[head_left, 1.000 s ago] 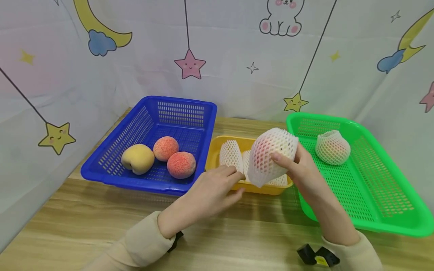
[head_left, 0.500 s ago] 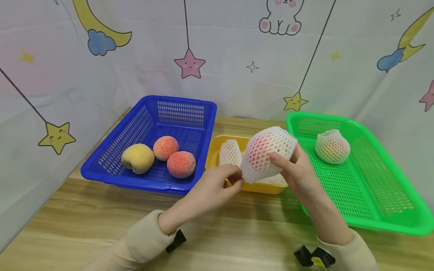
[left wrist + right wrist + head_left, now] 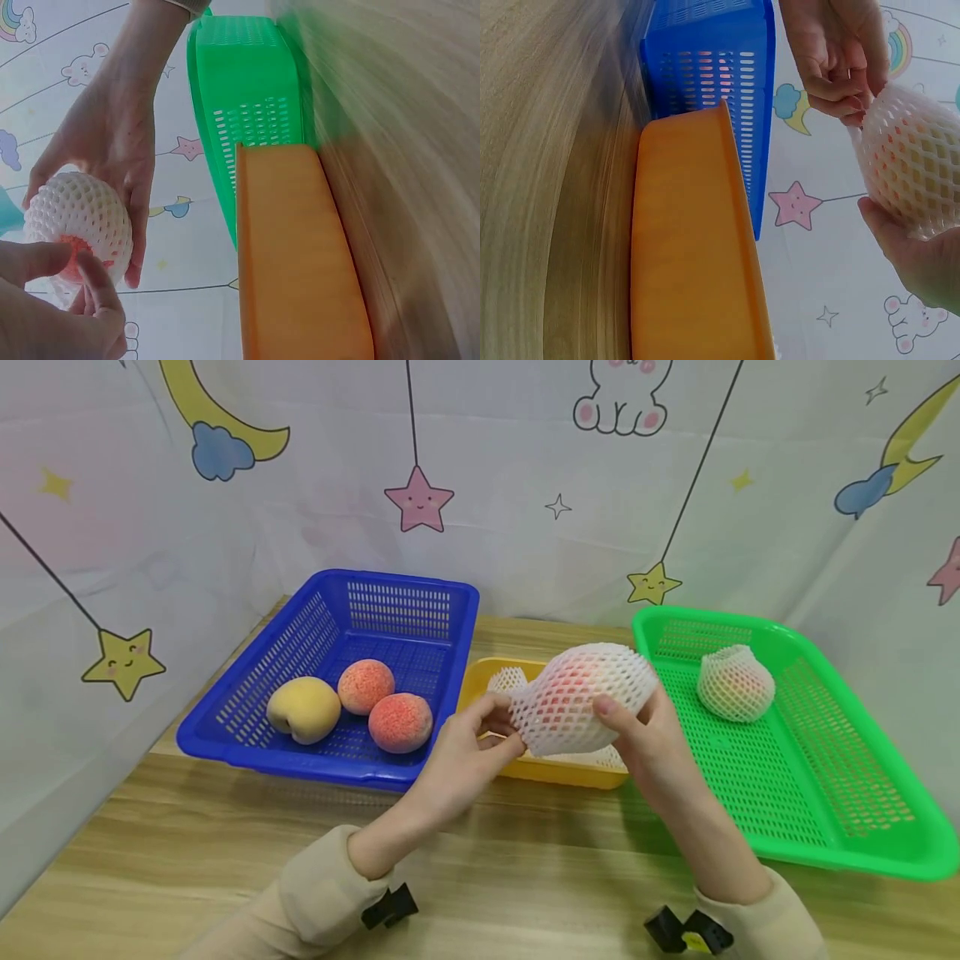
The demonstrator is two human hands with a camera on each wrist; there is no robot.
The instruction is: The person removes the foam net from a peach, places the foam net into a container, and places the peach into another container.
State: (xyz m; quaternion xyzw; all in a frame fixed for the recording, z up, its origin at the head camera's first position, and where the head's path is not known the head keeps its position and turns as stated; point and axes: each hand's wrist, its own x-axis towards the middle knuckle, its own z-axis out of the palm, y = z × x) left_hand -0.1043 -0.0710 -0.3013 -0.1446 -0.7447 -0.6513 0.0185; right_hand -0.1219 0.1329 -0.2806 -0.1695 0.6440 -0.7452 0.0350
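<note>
A red-and-yellow peach [image 3: 581, 689] sits inside a white foam net sleeve [image 3: 82, 202], held up over the yellow tray [image 3: 558, 770]. My right hand [image 3: 656, 735] grips its right end, thumb across the front. At the left end my left hand [image 3: 468, 747] pinches the loose edge of the sleeve between thumb and fingers. In the right wrist view that edge is drawn out to a narrow tip at the left fingers [image 3: 851, 105]. More foam net sleeves [image 3: 508, 679] lie in the tray, partly hidden behind the hands.
To the left, a blue basket [image 3: 408, 585] holds a yellow peach [image 3: 303, 710] and two red peaches [image 3: 400, 723]. The green basket [image 3: 877, 760] on the right contains another netted peach [image 3: 737, 685]. Behind them hangs a printed curtain [image 3: 510, 443] at the wooden table's [image 3: 510, 877] back edge.
My left hand has risen from the tray, taken hold of the sleeve's edge and pulled it out leftward. The netted peach has tipped toward the left, still in my right hand.
</note>
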